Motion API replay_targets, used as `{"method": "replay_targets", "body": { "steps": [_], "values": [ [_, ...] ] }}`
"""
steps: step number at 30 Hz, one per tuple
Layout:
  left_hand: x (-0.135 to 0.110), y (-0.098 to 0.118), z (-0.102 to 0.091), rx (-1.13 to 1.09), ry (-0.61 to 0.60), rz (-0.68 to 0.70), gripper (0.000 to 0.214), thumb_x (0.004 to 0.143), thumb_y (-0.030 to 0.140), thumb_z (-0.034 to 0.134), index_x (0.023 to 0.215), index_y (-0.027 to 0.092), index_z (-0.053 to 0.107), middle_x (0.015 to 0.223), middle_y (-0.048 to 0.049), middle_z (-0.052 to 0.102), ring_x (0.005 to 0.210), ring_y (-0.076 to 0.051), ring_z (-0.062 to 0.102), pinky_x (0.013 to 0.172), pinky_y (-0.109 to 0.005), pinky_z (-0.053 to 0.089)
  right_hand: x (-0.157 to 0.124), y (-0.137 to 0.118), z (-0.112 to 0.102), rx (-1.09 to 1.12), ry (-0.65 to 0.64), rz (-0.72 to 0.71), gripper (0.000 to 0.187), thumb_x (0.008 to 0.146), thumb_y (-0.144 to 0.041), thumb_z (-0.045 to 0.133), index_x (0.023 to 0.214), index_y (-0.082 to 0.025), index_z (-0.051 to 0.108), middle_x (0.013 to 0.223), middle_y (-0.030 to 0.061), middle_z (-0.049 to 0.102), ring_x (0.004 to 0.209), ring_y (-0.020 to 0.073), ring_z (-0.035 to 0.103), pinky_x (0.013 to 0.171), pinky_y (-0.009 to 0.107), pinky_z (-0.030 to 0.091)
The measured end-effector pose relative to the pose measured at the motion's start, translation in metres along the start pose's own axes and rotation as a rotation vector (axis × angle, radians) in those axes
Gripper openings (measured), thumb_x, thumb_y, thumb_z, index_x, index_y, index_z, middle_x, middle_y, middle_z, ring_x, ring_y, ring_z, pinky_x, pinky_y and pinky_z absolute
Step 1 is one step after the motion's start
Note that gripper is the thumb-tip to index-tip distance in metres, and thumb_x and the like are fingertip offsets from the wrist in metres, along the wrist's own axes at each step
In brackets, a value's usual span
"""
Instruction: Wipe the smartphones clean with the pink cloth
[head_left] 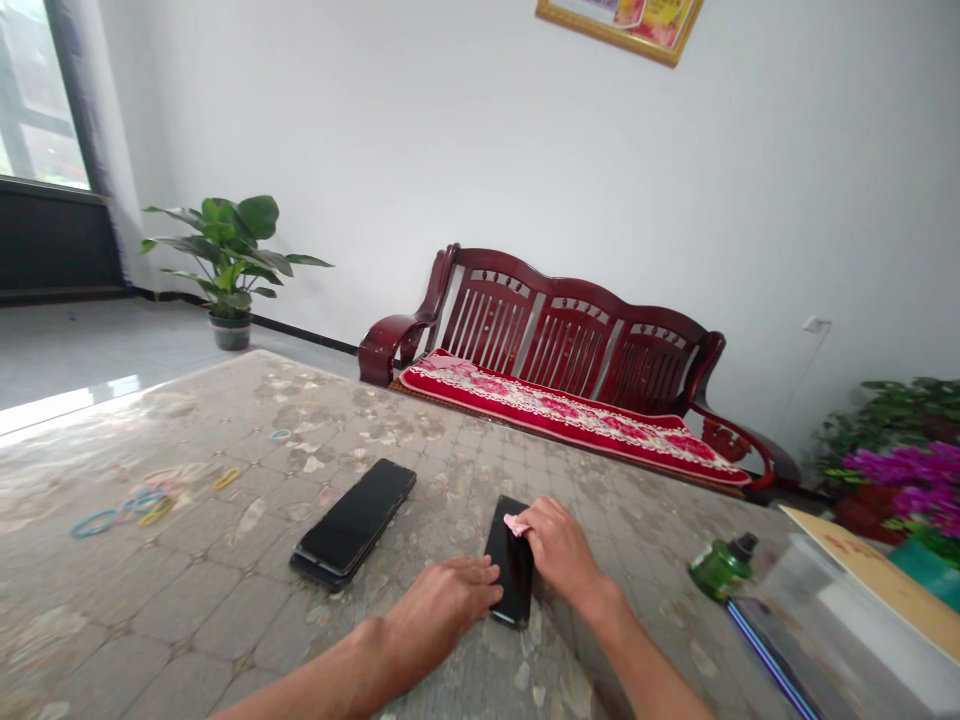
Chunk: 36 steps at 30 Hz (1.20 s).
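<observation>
A black phone (509, 585) lies flat on the patterned table (225, 590) in front of me. My left hand (442, 605) rests flat beside it, fingertips touching its left edge, fingers stretched out. My right hand (559, 550) is closed on a small pink cloth (517, 524) and presses it onto the phone's screen near the far end. To the left lies a stack of two more black phones (354, 523), apart from both hands.
Several coloured rubber bands (142, 505) are scattered at the table's left. A green bottle (721, 567) lies on its side at the right, beside a clear plastic box (840, 625). Behind the table stands a red wooden bench (555, 370), with potted plants (229, 260) along the wall.
</observation>
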<state>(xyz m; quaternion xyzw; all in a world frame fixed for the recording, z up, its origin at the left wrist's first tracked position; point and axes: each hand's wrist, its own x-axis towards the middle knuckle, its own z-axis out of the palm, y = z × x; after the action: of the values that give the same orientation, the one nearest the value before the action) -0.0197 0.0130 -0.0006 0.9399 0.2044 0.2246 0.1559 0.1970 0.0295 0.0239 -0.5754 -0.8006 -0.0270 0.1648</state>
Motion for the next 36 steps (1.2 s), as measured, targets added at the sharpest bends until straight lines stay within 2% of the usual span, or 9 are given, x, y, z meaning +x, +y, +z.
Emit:
{"method": "replay_targets", "body": {
  "steps": [5,13,19,28,32,36],
  "values": [
    [-0.004,-0.006,0.006,0.007,-0.018,-0.009,0.021,0.099,0.014,0.047,0.099,0.021,0.066,0.113,-0.0045,0.071,0.115,-0.020,0.064,0.111,-0.034,0.040,0.009,0.014,0.004,0.012,0.014,0.105,0.027,0.093,-0.010,0.047,0.084,-0.021,0.070,0.089,0.0041,0.065,0.090,0.0177,0.058,0.081,0.026,0.040],
    [-0.001,-0.012,0.016,0.043,-0.001,0.007,0.017,0.098,0.013,0.049,0.097,0.021,0.065,0.112,-0.0042,0.071,0.112,-0.020,0.065,0.107,-0.033,0.044,-0.023,0.000,0.002,0.155,0.001,0.037,0.027,0.092,-0.009,0.046,0.083,-0.022,0.069,0.087,0.0020,0.062,0.089,0.0160,0.058,0.078,0.024,0.040],
    [-0.004,-0.006,0.008,0.022,0.001,-0.002,0.019,0.098,0.011,0.049,0.102,0.019,0.065,0.117,-0.0053,0.070,0.119,-0.021,0.062,0.109,-0.032,0.042,-0.008,0.005,0.002,0.128,0.051,0.099,0.026,0.090,-0.008,0.049,0.083,-0.021,0.069,0.087,0.0028,0.064,0.089,0.0170,0.058,0.080,0.024,0.040],
    [0.000,-0.010,0.015,-0.004,0.022,-0.036,0.021,0.097,0.015,0.048,0.098,0.023,0.067,0.111,-0.0030,0.071,0.109,-0.021,0.066,0.103,-0.032,0.047,-0.038,-0.009,-0.003,0.167,-0.056,0.058,0.027,0.091,-0.009,0.047,0.083,-0.023,0.069,0.088,0.0011,0.063,0.088,0.0153,0.059,0.076,0.023,0.038],
    [0.000,-0.007,0.010,-0.012,0.028,-0.039,0.023,0.098,0.015,0.047,0.098,0.024,0.069,0.109,-0.0030,0.072,0.111,-0.022,0.065,0.102,-0.032,0.048,-0.019,0.000,0.001,0.056,-0.006,0.063,0.028,0.092,-0.008,0.045,0.083,-0.022,0.068,0.088,0.0026,0.063,0.089,0.0168,0.058,0.079,0.025,0.038],
    [-0.003,-0.003,0.005,0.016,0.018,-0.007,0.023,0.098,0.013,0.047,0.100,0.021,0.068,0.113,-0.0054,0.071,0.114,-0.021,0.064,0.107,-0.033,0.044,0.011,0.009,0.009,-0.070,0.026,0.165,0.028,0.093,-0.009,0.045,0.084,-0.021,0.069,0.090,0.0047,0.065,0.091,0.0182,0.058,0.080,0.026,0.039]
  ]
}}
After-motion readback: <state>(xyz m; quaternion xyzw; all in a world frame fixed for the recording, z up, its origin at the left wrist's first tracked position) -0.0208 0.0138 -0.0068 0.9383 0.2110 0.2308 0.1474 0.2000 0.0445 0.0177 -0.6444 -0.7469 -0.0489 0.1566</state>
